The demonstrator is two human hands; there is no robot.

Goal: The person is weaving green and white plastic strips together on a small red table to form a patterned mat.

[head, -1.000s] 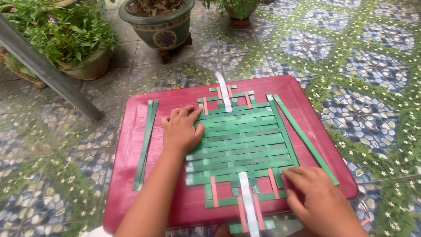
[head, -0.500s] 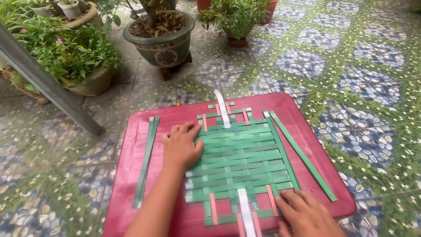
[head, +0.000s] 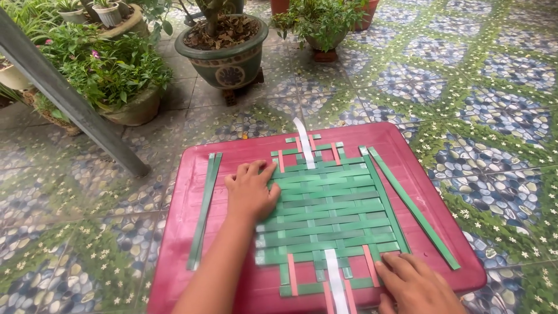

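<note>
The left hand (head: 251, 192) is laid flat, palm down, with the fingers spread slightly and pointed away from the body; its bare forearm is stretched forward from the lower edge of view. The right hand (head: 414, 285) is held low at the bottom right, palm down, fingers extended leftward and loosely together.

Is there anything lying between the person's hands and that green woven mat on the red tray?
Nothing visible. The left hand lies flat on the left edge of the woven mat, and the right hand touches its lower right corner. The loose green strips lie off to the sides of the red tray.
</note>
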